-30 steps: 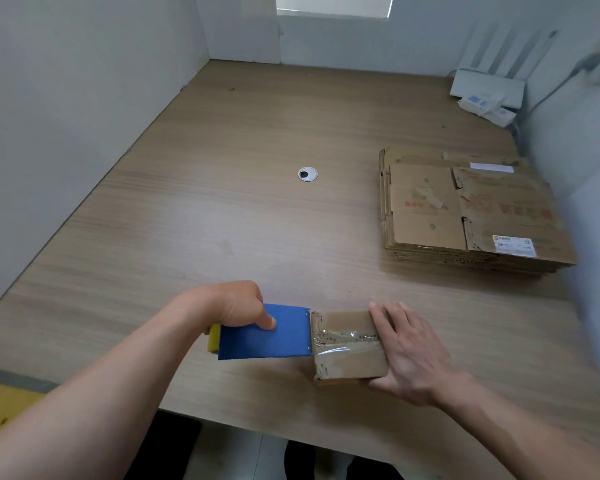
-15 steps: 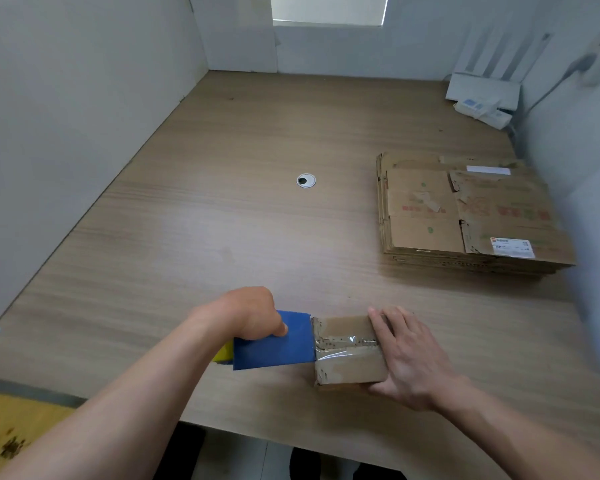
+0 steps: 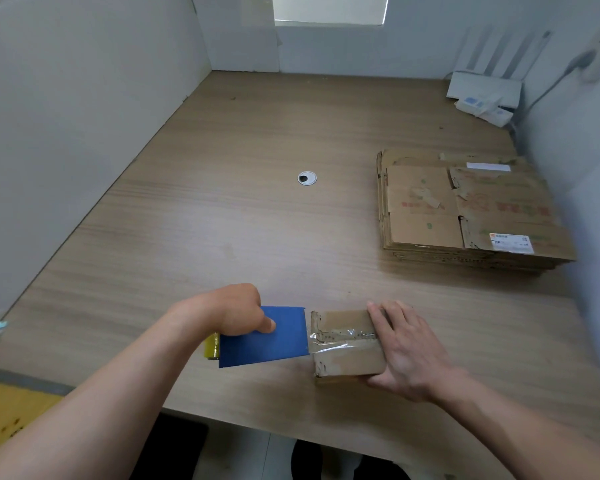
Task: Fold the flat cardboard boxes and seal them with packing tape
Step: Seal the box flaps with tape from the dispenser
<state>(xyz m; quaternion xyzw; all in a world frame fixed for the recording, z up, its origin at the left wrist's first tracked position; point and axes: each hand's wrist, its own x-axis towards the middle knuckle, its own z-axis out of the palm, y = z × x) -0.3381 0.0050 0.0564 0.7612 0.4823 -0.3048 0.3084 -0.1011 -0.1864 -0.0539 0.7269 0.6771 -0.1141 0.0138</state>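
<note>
While running clear tape over the small brown cardboard box near the wooden table's front edge: gripping the blue tape dispenser in the curled left hand, pressing the box down with the flat right hand, pulling level, taut.

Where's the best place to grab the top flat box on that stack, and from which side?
Likely the near edge of the top flat box, approached from your side. It lies flat on the stack, so only an edge can be pinched; the wall crowds the right, while open table fronts the near edge.
</note>
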